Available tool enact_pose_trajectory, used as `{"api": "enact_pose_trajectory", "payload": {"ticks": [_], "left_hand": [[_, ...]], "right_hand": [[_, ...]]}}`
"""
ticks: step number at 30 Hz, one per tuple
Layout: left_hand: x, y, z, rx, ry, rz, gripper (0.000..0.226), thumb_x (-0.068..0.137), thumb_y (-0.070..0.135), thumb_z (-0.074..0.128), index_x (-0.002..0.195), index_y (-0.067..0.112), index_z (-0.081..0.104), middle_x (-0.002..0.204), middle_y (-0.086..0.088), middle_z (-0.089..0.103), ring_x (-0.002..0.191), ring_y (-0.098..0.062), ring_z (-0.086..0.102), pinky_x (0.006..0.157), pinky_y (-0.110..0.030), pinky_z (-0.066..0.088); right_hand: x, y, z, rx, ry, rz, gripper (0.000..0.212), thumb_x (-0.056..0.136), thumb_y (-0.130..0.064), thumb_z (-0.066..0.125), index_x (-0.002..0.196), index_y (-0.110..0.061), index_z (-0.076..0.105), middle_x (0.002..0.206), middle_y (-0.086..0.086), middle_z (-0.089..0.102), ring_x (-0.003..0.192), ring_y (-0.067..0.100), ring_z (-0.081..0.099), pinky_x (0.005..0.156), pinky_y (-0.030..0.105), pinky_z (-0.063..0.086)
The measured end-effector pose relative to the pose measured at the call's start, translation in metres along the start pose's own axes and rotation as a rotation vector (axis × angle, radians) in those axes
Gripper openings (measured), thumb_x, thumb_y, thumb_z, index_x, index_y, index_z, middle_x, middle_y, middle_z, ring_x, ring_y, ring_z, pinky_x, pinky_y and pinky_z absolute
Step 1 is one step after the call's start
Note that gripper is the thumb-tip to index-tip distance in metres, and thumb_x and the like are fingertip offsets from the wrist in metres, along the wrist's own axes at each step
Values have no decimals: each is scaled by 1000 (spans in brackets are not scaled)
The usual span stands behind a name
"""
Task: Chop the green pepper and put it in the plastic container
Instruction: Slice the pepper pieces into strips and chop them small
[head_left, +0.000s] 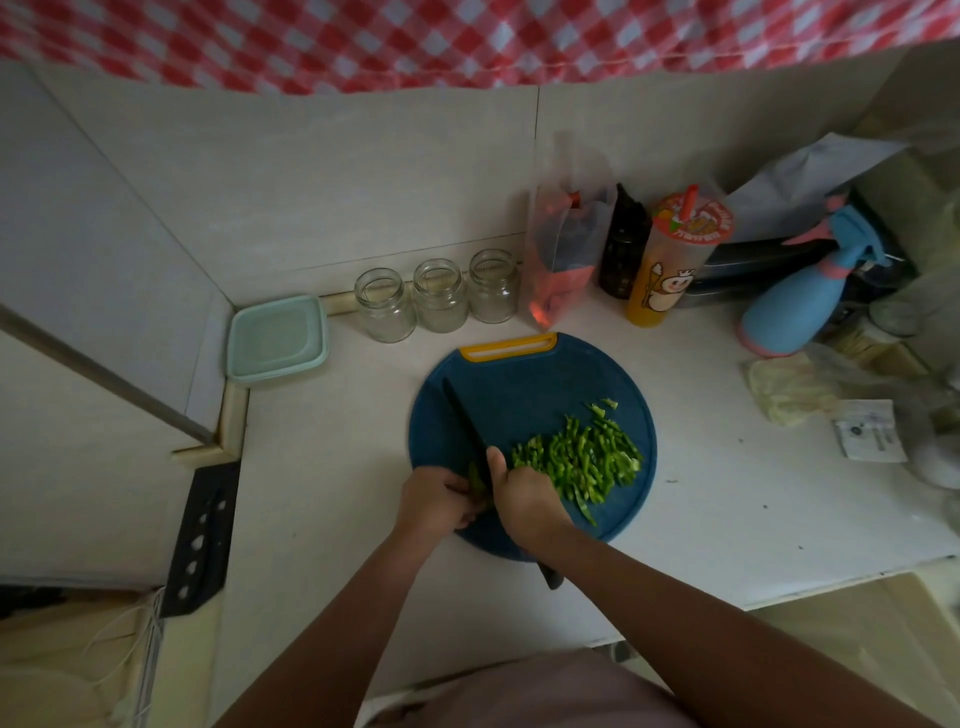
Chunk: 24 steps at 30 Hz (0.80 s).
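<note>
Green pepper strips (576, 462) lie in one loose heap on the right half of the single round blue cutting board (519, 395) on the desk (337, 493). One uncut pepper piece (475, 480) sits at the board's near-left edge, pinched by the curled fingers of the left hand (434, 501). The right hand (524, 499) grips one black knife (465, 426), its blade just beside that piece. One lidded plastic container (278, 338) stands well apart at the far left, near three open glass jars (439, 301).
</note>
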<state>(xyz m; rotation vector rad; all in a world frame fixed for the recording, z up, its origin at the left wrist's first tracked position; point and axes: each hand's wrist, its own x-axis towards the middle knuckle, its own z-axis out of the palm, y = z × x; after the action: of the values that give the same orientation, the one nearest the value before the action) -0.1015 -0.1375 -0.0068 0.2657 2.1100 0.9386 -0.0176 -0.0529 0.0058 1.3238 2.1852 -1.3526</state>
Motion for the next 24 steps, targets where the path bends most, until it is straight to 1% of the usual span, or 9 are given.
{"api": "enact_pose_trajectory", "payload": {"ticks": [2,4,5,6,7,9,14,20,24], "left_hand": [[2,-3,-4,-103,5,-24,22,72,5,79,64,11,59,63,-9,63,58,-21,62,64,-32,58],[4,-6,-7,-199,30,-49,18,73,3,77,73,8,60,67,-10,63,51,-13,61,53,-20,55],[4,-7,-8,-241,39,-55,17,74,2,77,78,5,60,68,-10,63,48,-10,61,50,-18,53],[5,-8,-8,-273,45,-56,17,75,2,76,82,2,61,69,-11,63,47,-9,61,49,-16,53],[5,-9,-7,-292,53,-53,17,76,1,75,86,0,61,70,-11,64,47,-9,62,50,-17,53],[5,-10,-5,-303,67,-37,18,77,0,73,90,-2,62,73,-12,64,54,-14,62,52,-18,54],[6,-12,1,-306,80,-2,14,76,-1,74,79,3,61,72,-11,65,50,-11,62,51,-17,54],[11,-10,1,-296,92,-7,17,73,-1,77,76,5,61,67,-10,64,42,-6,60,49,-18,53],[12,-10,0,-294,87,-16,19,72,0,78,78,4,61,67,-11,65,45,-9,62,49,-19,53]], "right_hand": [[2,0,-5,29,10,69,59,100,-1,25,149,-3,-7,123,25,49,109,36,54,88,40,45],[2,5,-4,96,27,43,45,103,-18,25,143,3,26,101,18,56,101,34,56,86,40,44],[0,6,-6,80,31,6,46,103,-33,24,124,0,47,83,10,53,90,32,56,83,40,44],[0,7,-8,48,-6,-24,52,101,-46,22,100,-6,54,71,5,47,76,28,54,76,39,43],[1,8,-9,82,-30,-26,53,99,-53,21,82,-11,50,66,3,44,64,23,49,68,37,43],[2,11,-9,173,-41,-25,55,97,-57,24,67,-15,43,61,4,44,51,16,42,53,30,37],[-15,27,-14,387,-45,-34,61,94,-60,34,57,-12,40,44,2,40,30,15,38,34,22,32],[-26,40,-11,227,-50,-111,63,94,-60,31,59,-9,43,49,6,42,30,12,39,35,21,34],[-25,40,-9,128,-8,-222,63,97,-53,31,49,-14,34,46,1,39,38,6,39,60,29,39]]}}
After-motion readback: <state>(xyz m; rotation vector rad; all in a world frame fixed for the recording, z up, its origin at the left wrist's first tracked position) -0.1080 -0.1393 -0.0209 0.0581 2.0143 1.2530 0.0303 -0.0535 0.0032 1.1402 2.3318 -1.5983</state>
